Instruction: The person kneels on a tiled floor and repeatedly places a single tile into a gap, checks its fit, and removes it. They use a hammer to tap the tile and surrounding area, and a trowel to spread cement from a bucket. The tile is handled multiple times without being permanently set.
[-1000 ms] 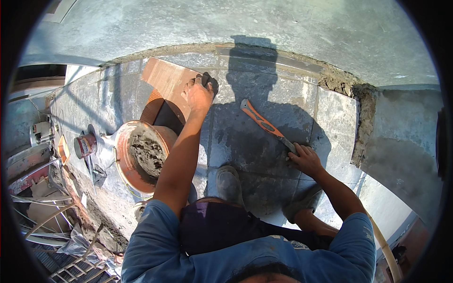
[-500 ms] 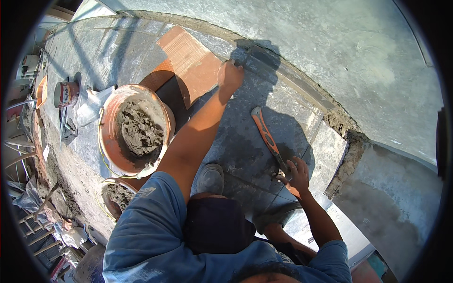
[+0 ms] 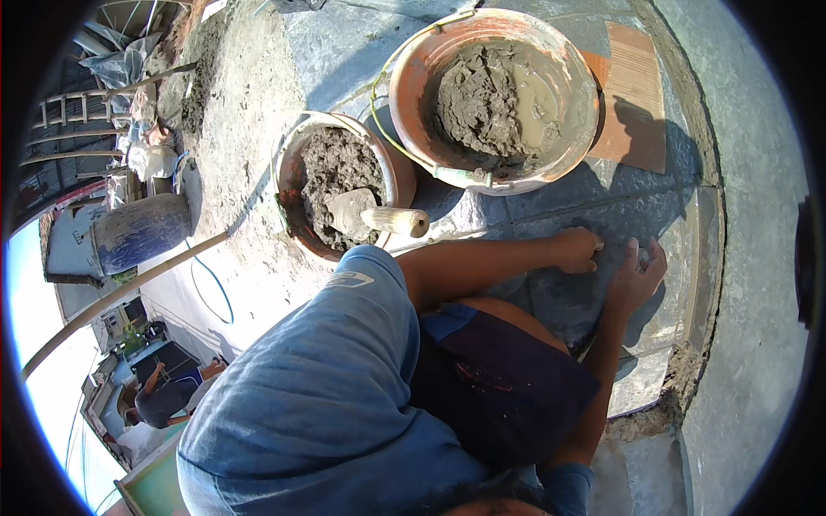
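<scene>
My left hand point(image 3: 576, 250) is low over the grey floor tiles point(image 3: 551, 297), its fingers curled closed. Whatever may be inside it is hidden. Close by on its right, my right hand point(image 3: 636, 277) has fingers bent but apart, with nothing seen in it. Beyond both hands lies a brown ridged tile point(image 3: 632, 142), partly in shadow. A large orange bucket point(image 3: 404, 95) with wet grey mortar point(image 3: 482, 107) stands ahead of my left forearm. Left of it, a smaller bucket point(image 3: 288, 163) also contains mortar, and a trowel point(image 3: 396, 221) with a wooden handle rests in it.
A smooth grey wall point(image 3: 757, 172) runs along the right, with rough mortar point(image 3: 675, 404) at its foot. A long pole point(image 3: 129, 301) crosses the left side. Farther left are a dark blue drum point(image 3: 142, 234) and another person point(image 3: 159, 400).
My view has swung left, bringing the buckets and the other person into sight. My hands have come together. The orange-handled tool by my right hand is no longer in view.
</scene>
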Motion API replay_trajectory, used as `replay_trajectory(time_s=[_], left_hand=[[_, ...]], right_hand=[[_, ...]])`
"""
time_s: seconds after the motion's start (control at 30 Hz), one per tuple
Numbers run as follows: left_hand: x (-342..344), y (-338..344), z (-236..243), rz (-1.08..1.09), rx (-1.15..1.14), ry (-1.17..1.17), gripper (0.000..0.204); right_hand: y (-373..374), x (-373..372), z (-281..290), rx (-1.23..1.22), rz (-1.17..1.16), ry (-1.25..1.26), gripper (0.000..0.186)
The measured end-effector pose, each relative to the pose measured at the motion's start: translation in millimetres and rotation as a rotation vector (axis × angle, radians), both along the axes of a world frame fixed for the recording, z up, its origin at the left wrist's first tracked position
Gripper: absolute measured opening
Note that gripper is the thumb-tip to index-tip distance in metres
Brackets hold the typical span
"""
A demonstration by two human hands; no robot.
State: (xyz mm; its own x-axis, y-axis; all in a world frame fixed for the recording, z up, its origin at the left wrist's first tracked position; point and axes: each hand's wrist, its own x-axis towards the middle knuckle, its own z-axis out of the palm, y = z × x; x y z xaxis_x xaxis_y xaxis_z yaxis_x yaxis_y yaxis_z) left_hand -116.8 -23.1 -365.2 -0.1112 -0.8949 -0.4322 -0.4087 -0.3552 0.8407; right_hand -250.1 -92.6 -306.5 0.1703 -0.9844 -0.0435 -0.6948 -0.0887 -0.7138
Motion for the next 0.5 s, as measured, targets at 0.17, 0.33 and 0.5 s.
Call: replay_trajectory(time_s=[0.17, 0.33, 0.5], left_hand=[[31.6, 67.5, 11.5, 0.09, 0.046, 0.069, 0.044], [60.6, 182.5, 25.6, 0.337, 0.105, 0.246, 0.038], [84.7, 306.6, 37.0, 0.374, 0.316, 0.011, 0.038]], right_hand=[[17.9, 71.6, 64.2, 0.024, 0.594, -0.366, 0.038], [71.0, 180.3, 162.5, 0.093, 1.396, -0.066, 0.063], [126.9, 235.2, 146.3, 0.096, 1.708, 0.282, 0.049]])
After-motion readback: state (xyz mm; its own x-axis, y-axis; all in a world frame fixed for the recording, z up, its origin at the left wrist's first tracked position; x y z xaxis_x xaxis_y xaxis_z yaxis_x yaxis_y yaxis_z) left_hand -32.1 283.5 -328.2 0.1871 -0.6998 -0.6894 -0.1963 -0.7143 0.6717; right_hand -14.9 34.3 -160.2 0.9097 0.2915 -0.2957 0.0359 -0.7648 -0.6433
